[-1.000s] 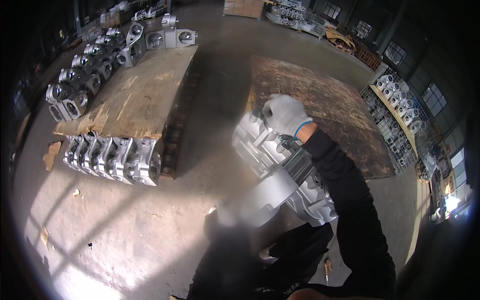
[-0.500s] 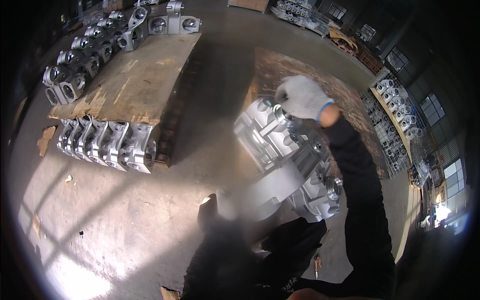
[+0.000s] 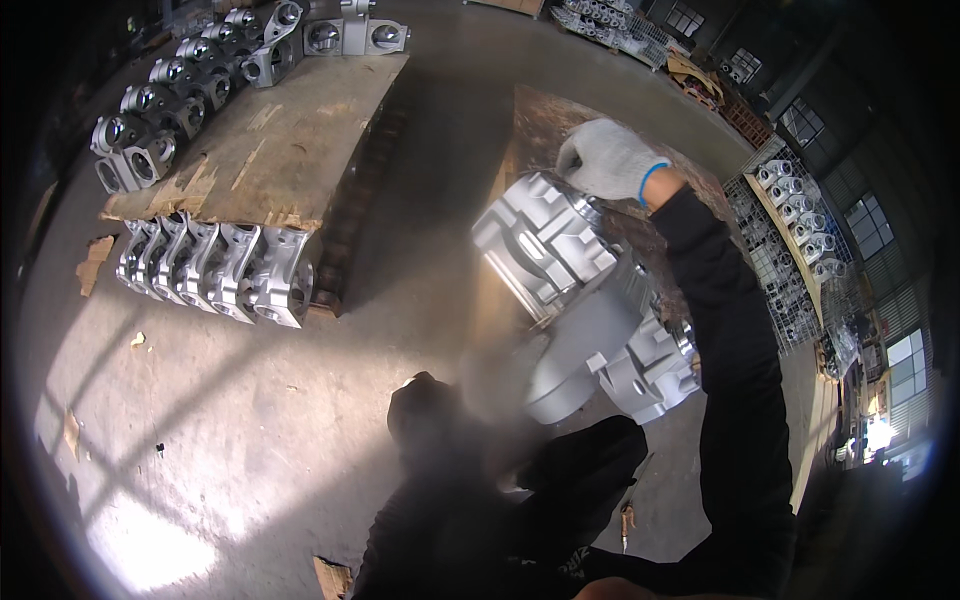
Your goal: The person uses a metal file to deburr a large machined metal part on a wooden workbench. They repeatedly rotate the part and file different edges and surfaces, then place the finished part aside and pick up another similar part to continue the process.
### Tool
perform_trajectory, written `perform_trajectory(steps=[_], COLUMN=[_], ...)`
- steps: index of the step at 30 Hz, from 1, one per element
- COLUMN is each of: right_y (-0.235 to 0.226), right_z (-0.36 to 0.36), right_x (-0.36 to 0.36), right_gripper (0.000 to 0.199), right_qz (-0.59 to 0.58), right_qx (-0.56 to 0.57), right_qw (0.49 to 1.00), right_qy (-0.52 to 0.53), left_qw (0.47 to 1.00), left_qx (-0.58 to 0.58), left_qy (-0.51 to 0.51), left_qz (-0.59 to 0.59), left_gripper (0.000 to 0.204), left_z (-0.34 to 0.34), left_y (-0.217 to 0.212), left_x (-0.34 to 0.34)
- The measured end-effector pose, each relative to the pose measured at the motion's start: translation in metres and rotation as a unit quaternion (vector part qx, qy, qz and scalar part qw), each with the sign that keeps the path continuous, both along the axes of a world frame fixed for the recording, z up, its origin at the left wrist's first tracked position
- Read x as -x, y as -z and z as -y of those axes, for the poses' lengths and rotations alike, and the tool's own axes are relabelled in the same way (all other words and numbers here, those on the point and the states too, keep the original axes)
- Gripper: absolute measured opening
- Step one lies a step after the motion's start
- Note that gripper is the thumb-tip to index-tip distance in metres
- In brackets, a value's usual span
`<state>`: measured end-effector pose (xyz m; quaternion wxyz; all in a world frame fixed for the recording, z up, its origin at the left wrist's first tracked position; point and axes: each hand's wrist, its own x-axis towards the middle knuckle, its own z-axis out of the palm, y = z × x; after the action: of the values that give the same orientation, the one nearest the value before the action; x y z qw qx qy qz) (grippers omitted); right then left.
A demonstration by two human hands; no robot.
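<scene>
Gleaming silver, the casting (image 3: 547,238) adjoins the curled right hand (image 3: 608,160), grip unclear; left hidden.

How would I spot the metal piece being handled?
Find the dark wooden board right of centre. At its near left side, a bulky silvery metal piece slants below the gloved right hand. Unlike the metal pieces lined up at left, this one is gripped.
</scene>
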<state>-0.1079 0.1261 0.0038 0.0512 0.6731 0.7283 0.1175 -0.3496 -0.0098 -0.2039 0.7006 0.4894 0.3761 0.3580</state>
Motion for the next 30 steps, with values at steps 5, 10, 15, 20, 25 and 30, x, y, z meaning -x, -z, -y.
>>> perform_trajectory(steps=[5, 10, 15, 20, 25, 30], right_y=[0.0, -0.016, -0.006, 0.005, 0.006, 0.01], right_z=[-0.002, -0.001, 0.01, 0.026, 0.026, 0.023], right_x=[-0.011, 0.003, 0.026, 0.03, 0.034, 0.038], right_gripper=[0.022, 0.022, 0.019, 0.019, 0.019, 0.016], right_qz=[-0.046, 0.006, 0.009, 0.065, 0.062, 0.048], right_qx=[0.044, 0.076, 0.001, 0.011, 0.054, 0.039], right_qw=[0.998, 0.997, 1.0, 0.998, 0.991, 0.993], right_qy=[-0.026, 0.017, -0.013, 0.007, -0.109, -0.103], left_qw=[0.998, 0.988, 1.0, 0.999, 0.979, 0.975], left_qx=[-0.042, -0.027, -0.006, -0.039, -0.126, -0.146], left_qy=[-0.023, 0.077, -0.003, -0.017, -0.052, -0.092], left_qz=[-0.03, -0.131, -0.016, -0.032, -0.153, -0.138], left_gripper=[0.019, 0.038, 0.041, 0.052, 0.047, 0.045], left_z=[0.012, 0.01, 0.012, 0.013, 0.015, 0.018], left_y=[-0.032, -0.046, -0.046, -0.055, -0.068, -0.067], left_x=[-0.015, -0.017, -0.029, -0.033, -0.037, -0.041])
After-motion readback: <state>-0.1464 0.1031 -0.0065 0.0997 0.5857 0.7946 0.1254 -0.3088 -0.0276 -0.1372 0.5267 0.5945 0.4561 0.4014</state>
